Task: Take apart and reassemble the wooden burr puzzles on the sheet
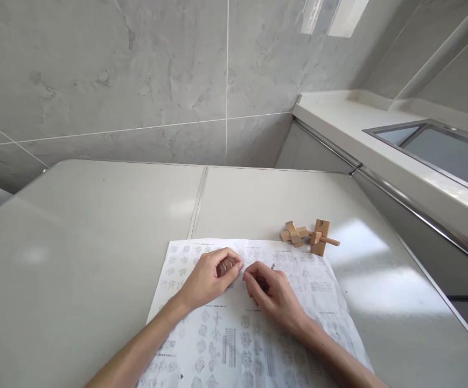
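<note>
A large white paper sheet (201,328) printed with rows of small puzzle-like drawings lies on the table, with both hands over its upper half. My left hand (213,275) is curled, its thumb tip against the fingertips, and the hollow between them looks empty. Close beside it, my right hand (272,293) has its fingers folded in and the thumb pressed on the index finger. Whatever its folded fingers may hold is hidden. A small gap separates the two hands. A tiny dark mark or object shows just behind the right knuckles; I cannot tell which.
At the sheet's upper right corner sit a wooden cross-shaped interlocking puzzle (294,234) and a flat wooden piece with a peg through it (319,237). The pale table (76,242) has a seam. A counter (339,116) with a sink (439,148) stands right; a tiled wall rises behind.
</note>
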{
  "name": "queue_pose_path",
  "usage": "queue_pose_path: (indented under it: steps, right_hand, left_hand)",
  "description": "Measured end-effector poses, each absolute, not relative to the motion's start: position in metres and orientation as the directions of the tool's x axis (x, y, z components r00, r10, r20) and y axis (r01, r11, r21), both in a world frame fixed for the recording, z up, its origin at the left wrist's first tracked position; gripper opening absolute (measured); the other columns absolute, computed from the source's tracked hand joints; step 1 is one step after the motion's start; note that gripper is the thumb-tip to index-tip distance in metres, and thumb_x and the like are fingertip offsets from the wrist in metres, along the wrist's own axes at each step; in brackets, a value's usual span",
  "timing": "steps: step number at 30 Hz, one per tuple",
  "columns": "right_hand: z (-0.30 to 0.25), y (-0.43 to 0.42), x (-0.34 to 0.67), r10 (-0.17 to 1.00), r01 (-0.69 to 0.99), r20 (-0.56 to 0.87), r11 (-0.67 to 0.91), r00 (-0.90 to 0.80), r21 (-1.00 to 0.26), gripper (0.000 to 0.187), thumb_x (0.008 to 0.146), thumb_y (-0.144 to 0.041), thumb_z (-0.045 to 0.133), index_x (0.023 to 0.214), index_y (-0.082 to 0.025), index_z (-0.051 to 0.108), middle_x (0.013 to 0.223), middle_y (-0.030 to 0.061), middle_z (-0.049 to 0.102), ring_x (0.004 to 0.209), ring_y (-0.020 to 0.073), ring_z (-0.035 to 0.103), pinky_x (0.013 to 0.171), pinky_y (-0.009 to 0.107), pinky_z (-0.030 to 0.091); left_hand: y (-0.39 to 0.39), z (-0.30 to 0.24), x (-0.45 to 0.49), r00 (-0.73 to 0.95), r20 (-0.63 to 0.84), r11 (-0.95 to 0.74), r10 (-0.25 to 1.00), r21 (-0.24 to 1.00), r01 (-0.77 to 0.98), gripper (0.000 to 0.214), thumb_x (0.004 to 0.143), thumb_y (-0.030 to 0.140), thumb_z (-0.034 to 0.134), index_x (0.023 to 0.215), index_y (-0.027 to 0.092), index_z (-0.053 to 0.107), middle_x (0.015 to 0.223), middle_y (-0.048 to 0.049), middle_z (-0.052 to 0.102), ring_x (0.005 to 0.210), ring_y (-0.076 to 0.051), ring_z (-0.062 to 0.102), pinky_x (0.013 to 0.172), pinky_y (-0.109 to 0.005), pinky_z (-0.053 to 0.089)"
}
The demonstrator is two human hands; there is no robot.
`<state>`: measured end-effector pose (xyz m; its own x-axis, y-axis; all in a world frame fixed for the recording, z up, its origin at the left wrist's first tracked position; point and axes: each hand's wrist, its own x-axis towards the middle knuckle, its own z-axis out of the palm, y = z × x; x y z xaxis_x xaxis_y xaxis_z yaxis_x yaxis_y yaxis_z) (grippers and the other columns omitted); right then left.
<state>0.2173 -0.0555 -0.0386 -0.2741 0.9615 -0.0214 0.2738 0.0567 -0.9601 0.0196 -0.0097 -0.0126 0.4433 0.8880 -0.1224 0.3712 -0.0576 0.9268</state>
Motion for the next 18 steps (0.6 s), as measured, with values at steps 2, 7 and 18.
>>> queue_pose_path:
  steps: [2,7,18]
  right_hand:
    - [-0.0396,-0.0551,0.2172,0.963,0.280,-0.019,0.060,-0.270,-0.958,0.026,0.108,-0.034,0.051,0.084,-0.024,0.051,0.064,-0.0049,0.053,0.053,0.0129,0.044,0.054,0.027,0.034]
    - [-0.0413,-0.0539,0.2171,0.962,0.275,-0.016,0.061,-0.272,-0.959,0.025,0.108,-0.034,0.051,0.085,-0.024,0.052,0.064,-0.0053,0.054,0.053,0.0125,0.045,0.052,0.027,0.034]
    - [-0.0400,-0.0541,0.2188,0.962,0.277,-0.030,0.048,-0.270,-0.960,0.021,0.106,-0.031,0.050,0.087,-0.023,0.055,0.066,-0.0049,0.055,0.053,0.0123,0.045,0.053,0.026,0.034]
  left_hand:
    - [-0.0096,-0.0129,0.0198,0.442,-0.118,-0.063,0.889,0.926,0.373,0.023,0.105,0.039,0.059,0.092,0.021,0.067,0.076,0.0021,0.065,0.062,-0.012,0.054,0.059,-0.024,0.044]
    - [-0.0094,-0.0134,0.0199,0.440,-0.126,-0.058,0.889,0.923,0.380,0.022,0.105,0.038,0.059,0.093,0.022,0.067,0.075,0.0027,0.064,0.062,-0.012,0.053,0.059,-0.024,0.044]
    - [-0.0092,-0.0132,0.0194,0.442,-0.113,-0.070,0.890,0.924,0.377,0.028,0.109,0.042,0.053,0.091,0.021,0.060,0.072,0.0029,0.059,0.063,-0.012,0.053,0.058,-0.024,0.042]
